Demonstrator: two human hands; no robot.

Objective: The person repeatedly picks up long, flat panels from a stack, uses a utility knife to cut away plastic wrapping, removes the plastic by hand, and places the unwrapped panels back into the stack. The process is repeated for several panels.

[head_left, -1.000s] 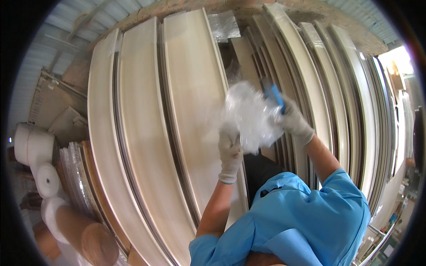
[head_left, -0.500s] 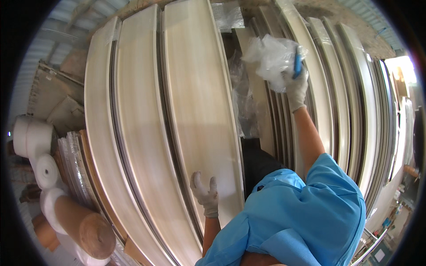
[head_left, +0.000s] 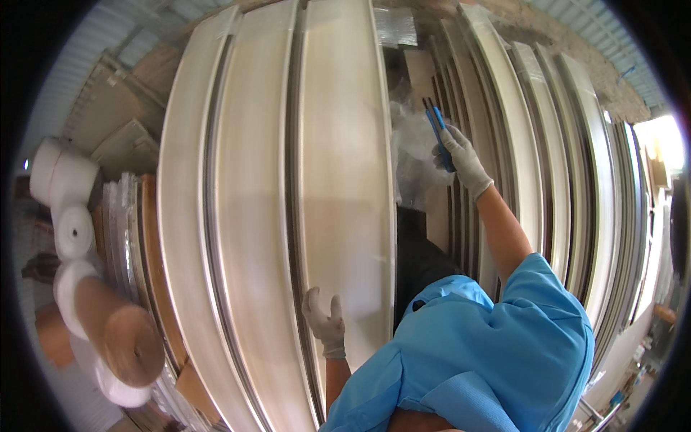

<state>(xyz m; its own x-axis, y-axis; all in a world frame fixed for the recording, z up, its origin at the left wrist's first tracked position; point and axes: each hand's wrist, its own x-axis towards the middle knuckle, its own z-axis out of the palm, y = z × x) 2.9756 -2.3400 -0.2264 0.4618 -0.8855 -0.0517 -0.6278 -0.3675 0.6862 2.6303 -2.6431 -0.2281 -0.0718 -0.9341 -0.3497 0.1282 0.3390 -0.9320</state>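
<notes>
My right hand (head_left: pixel 464 160), in a pale glove, is closed around a slim blue-handled tool with two narrow dark tips (head_left: pixel 440 140). Its exact kind is hard to make out. Behind and below that hand, blurred clear plastic film (head_left: pixel 417 140) hangs in the gap beside the panels. My left hand (head_left: pixel 325 321), gloved too, has its thumb and fingers apart and holds nothing. It is over the near part of a long cream panel (head_left: pixel 345 173); whether it touches the surface, I cannot tell.
Two more long cream panels (head_left: pixel 252 173) (head_left: pixel 191 165) lie to the left, with dark grooves between. Upright wrapped panels (head_left: pixel 507 137) stand in a row on the right. White foam rolls (head_left: pixel 74 232) and a brown roll (head_left: pixel 119 327) sit at the left. Dark fabric (head_left: pixel 425 252) shows in the gap.
My right hand has moved left and slightly down, still with the blue tool. The crumpled film it carried is out of it and lower in the gap. The view has shifted a little.
</notes>
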